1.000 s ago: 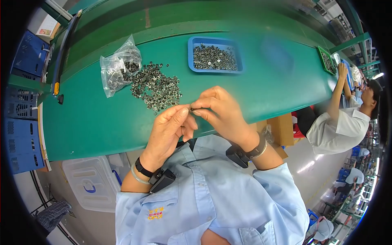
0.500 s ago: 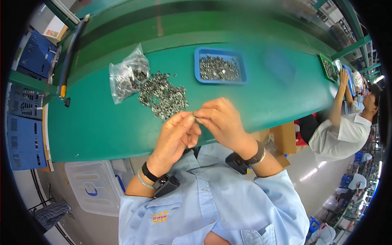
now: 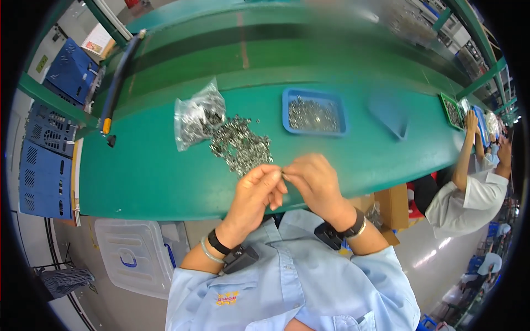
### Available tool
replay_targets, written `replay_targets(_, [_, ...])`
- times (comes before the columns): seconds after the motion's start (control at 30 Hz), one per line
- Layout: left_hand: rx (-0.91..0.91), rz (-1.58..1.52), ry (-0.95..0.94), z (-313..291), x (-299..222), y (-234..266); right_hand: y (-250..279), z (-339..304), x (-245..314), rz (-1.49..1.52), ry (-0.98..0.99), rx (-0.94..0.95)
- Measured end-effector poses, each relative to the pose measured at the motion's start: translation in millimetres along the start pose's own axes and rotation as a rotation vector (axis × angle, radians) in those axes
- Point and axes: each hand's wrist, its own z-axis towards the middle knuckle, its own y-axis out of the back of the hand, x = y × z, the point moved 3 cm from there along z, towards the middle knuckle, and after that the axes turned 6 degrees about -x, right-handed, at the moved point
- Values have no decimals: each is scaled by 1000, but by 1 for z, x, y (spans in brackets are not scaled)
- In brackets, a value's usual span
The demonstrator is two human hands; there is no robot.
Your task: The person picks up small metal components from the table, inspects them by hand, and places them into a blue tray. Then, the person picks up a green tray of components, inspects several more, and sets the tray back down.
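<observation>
My left hand (image 3: 255, 193) and my right hand (image 3: 312, 182) meet fingertip to fingertip over the near edge of the green table (image 3: 154, 176). Between the fingertips they pinch a small metal part (image 3: 282, 174), mostly hidden by the fingers. Just beyond my hands lies a loose pile of small metal parts (image 3: 240, 147). A clear plastic bag (image 3: 196, 115) with more of them lies at the pile's far left. A blue tray (image 3: 314, 112) holding several metal parts stands to the right of the pile.
Blue crates (image 3: 44, 160) are stacked at the left end of the table. A clear plastic bin (image 3: 132, 256) stands on the floor below the table edge. Another person (image 3: 469, 190) in a white shirt works at the right end, beside a green tray (image 3: 454, 111).
Both hands stay together on the small part, with only slight finger movement. The view has shifted a little, so table and parts sit lower in the picture.
</observation>
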Motion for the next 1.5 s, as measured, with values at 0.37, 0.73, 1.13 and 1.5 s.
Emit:
replay_targets(0.37, [29, -4, -20, -1, -1, -1, -5, -4, -4, 104, -61, 10])
replay_targets(0.73, [13, -34, -5, 2, 0, -1, -4, -4, -2, 110, -86, 19])
replay_targets(1.13, [119, -169, 40, 2, 16, 6, -5, -20, 1, 125, -108, -8])
replay_targets(1.5, [89, -92, 2, -3, -1, -7, -2, -14, -2, 236, -164, -50])
